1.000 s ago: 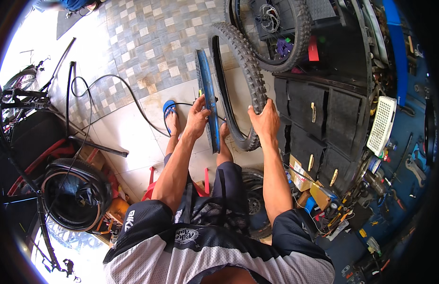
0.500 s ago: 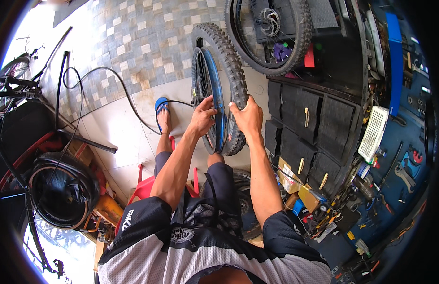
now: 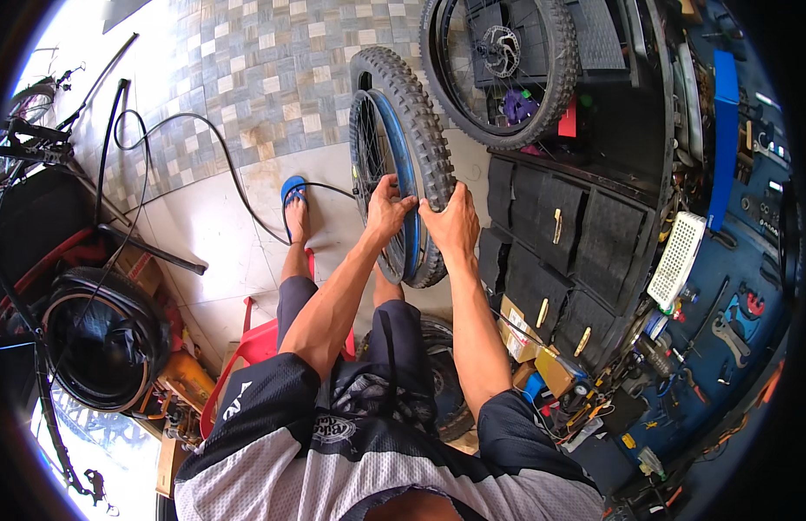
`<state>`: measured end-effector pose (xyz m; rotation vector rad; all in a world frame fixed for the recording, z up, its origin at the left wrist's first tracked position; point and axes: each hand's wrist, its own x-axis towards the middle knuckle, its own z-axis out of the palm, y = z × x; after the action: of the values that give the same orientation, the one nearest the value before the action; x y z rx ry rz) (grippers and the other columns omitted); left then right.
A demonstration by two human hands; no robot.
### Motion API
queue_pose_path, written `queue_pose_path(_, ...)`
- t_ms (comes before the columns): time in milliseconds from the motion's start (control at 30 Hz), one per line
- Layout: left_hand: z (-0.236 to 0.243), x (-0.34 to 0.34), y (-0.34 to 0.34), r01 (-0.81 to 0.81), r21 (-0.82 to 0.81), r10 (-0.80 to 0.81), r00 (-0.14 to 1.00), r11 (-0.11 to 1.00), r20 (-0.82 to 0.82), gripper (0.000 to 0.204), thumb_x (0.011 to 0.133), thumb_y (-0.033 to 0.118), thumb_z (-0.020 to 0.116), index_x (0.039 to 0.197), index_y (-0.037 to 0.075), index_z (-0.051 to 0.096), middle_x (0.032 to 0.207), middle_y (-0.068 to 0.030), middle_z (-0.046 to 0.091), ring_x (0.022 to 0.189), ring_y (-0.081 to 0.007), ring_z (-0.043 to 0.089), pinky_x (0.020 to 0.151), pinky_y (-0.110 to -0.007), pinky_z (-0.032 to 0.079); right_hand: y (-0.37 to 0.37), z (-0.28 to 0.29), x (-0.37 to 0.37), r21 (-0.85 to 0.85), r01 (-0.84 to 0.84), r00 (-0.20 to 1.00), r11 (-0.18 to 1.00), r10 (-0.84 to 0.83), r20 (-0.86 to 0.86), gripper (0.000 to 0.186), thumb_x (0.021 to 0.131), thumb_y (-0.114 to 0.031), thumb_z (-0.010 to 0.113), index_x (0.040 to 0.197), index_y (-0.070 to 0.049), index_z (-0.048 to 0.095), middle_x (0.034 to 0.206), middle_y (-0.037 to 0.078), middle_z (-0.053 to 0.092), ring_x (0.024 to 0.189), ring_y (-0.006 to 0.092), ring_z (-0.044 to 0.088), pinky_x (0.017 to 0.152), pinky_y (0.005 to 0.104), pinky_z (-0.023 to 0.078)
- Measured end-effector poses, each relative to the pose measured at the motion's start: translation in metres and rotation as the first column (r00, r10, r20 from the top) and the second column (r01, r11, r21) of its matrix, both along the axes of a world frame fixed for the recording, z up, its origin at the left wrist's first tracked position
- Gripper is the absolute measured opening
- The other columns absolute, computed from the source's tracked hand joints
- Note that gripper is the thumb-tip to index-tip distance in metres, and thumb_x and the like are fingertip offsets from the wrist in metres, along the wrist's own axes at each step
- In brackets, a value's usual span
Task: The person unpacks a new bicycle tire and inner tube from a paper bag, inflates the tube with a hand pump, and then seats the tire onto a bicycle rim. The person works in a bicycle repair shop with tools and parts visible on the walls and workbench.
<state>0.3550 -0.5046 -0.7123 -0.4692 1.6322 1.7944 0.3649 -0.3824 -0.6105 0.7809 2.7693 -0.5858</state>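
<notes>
A bicycle wheel stands upright in front of me, with a knobby black tyre [image 3: 417, 113] hanging off its right side. Blue lining shows along the rim [image 3: 387, 122] in the gap beside the tyre. My left hand [image 3: 388, 213] is closed on the rim from the left, its thumb reaching across the blue lining. On the other side, my right hand [image 3: 452, 227] grips the tyre, fingers wrapped over the tread and thumb at its inner edge. The two thumbs nearly meet. The left fingertips are partly hidden among the spokes.
Another wheel with a disc rotor [image 3: 500, 52] leans by the black drawers [image 3: 555, 217] at the far right. A black hose [image 3: 220, 143] crosses the floor to the wheel. Tyres [image 3: 103, 339] lie at left; a red stool [image 3: 246, 347] is beneath me. Tools hang on the blue wall [image 3: 724, 269].
My left hand has moved right and slightly up, its thumb now over the blue-lined rim near my right thumb. My right hand keeps its grip on the tyre, slightly lower.
</notes>
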Motion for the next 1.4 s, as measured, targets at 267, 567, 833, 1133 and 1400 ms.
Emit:
queue_pose_path(267,-0.004,-0.012,0.015,-0.012,0.028,0.011,0.999,1.000,0.038,0.053,0.090,-0.005,0.066,0.139,0.004,0.049,0.106,-0.0124,0.071,0.085,-0.0159,0.065,0.067,-0.031,0.052,0.029,0.010,0.008,0.160,-0.060,0.987,0.985,0.035,0.156,0.071,0.076,-0.038,0.083,0.122,0.007,0.053,0.116,0.029,0.065,0.106,0.0434,0.067,0.091,0.0494,0.053)
queue_pose_path(567,-0.007,-0.014,0.020,0.010,0.279,-0.031,0.997,0.960,0.073,0.081,0.084,-0.012,0.061,0.156,0.006,0.029,0.129,-0.0153,0.062,0.103,-0.0196,0.062,0.080,-0.032,0.053,0.050,0.008,0.000,0.047,0.065,0.974,0.997,-0.074,0.212,0.046,0.081,-0.033,0.075,0.107,0.003,0.063,0.095,0.028,0.073,0.093,0.0460,0.071,0.083,0.0518,0.055)
queue_pose_path(833,-0.010,-0.005,0.015,0.127,0.316,-0.175,0.976,0.940,0.128,0.085,0.089,-0.008,0.064,0.160,0.009,0.021,0.131,-0.0138,0.061,0.109,-0.0204,0.061,0.083,-0.034,0.053,0.049,0.036,-0.006,-0.072,0.076,0.979,0.994,-0.061,0.196,0.039,0.081,-0.030,0.074,0.102,0.001,0.065,0.092,0.025,0.073,0.091,0.0456,0.070,0.083,0.0516,0.054)
queue_pose_path(1133,-0.007,0.009,0.023,0.111,0.389,-0.182,0.972,0.914,0.151,0.079,0.093,-0.008,0.062,0.158,0.014,0.025,0.131,-0.0107,0.061,0.109,-0.0191,0.061,0.084,-0.035,0.053,0.040,0.038,-0.012,-0.090,0.029,0.975,0.995,-0.008,0.222,0.040,0.081,-0.029,0.074,0.103,0.003,0.064,0.097,0.027,0.073,0.093,0.0459,0.070,0.084,0.0518,0.055)
queue_pose_path(1400,-0.004,0.007,0.020,0.056,0.417,-0.146,0.971,0.907,0.188,0.078,0.091,-0.008,0.063,0.157,0.014,0.027,0.127,-0.0111,0.061,0.107,-0.0195,0.062,0.081,-0.034,0.054,0.035,0.029,-0.012,-0.083,-0.019,0.976,0.996,0.037,0.214,0.037,0.081,-0.026,0.075,0.102,0.003,0.063,0.093,0.025,0.072,0.091,0.0450,0.070,0.082,0.0525,0.055)
